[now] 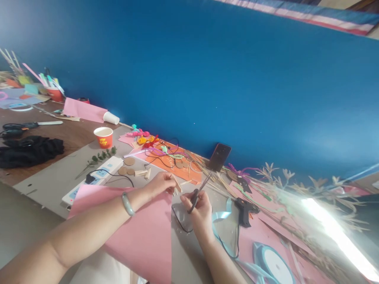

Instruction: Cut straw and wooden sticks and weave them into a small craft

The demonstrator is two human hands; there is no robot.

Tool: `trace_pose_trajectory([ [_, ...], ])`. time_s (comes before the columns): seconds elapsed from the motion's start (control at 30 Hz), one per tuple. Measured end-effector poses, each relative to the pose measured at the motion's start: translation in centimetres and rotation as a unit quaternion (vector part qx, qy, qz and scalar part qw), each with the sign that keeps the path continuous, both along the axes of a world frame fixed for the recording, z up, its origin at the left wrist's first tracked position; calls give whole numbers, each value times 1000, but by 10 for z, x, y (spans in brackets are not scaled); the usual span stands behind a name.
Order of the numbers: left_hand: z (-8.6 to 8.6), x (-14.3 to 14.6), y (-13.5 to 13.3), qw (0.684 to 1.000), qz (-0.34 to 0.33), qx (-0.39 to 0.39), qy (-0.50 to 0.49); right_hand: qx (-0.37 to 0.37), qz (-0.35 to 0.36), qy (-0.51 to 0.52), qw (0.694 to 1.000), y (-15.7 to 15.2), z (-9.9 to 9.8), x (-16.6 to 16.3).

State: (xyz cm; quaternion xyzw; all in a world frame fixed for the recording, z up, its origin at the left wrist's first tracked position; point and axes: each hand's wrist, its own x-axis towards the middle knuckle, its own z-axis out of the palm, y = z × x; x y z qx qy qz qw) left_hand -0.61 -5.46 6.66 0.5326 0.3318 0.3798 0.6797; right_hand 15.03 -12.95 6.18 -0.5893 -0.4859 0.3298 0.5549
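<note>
Pinched in the fingers of my left hand (163, 184) is a small flat wooden stick (178, 184). A pale bangle sits on that wrist. My right hand (201, 211) is closed around the dark handles of a pair of scissors (194, 199), whose blades point up and away toward the phone. Both hands are close together but apart, over the grey board. Pink paper (142, 228) lies beneath my left forearm. Short wooden pieces (145, 172) and round brown discs (129, 161) lie just beyond my left hand.
A white power strip (91, 179) and a red paper cup (103, 138) stand left. A phone (219, 157) leans on the blue wall (192, 79). Right of my right hand are a black glue gun (245, 211), light-blue ribbon (222, 215) and a ribbon spool (274, 262). Pipe cleaners (148, 140) lie behind.
</note>
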Motion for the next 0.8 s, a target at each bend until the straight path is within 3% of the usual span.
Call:
trace_pose_trajectory([
  [0.2,-3,4,-2,993,1,74,88,-12,-10,-11,1000,-2,2,-2],
  [0.37,-6,3,-4,985,-47,101,132,-13,-3,-1,1000,-2,3,-3],
  [0.6,-7,2,-4,992,-106,45,54,-40,10,15,999,1,-3,1],
  [0.8,0,1,-5,995,-102,-8,9,-21,4,54,998,1,-4,2],
])
